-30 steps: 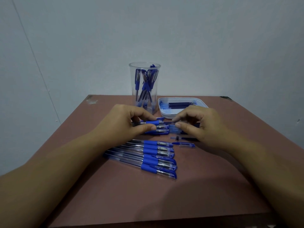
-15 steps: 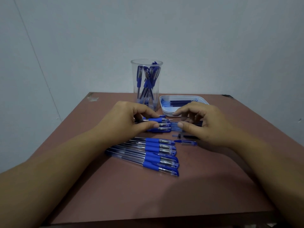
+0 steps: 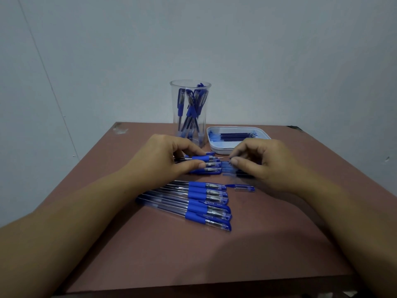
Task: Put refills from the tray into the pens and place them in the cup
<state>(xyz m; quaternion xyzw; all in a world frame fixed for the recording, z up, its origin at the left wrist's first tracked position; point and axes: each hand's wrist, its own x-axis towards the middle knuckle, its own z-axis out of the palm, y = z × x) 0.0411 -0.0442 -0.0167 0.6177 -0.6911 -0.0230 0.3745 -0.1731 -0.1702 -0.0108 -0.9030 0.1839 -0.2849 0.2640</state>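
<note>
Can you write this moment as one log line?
left hand: grips pen, tip bare | right hand: pinches blurry blue piece | cup: holds pens | tray: holds refills | table: row of pens

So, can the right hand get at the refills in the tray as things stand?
Probably yes: the tray sits open just beyond the right hand, refills uncovered, nothing between. But the hand looks to be pinching a small clear cap, so that goes first.

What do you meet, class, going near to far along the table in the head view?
Row of pens lying flat, left hand gripping a pen, clear cup of pens.
</note>
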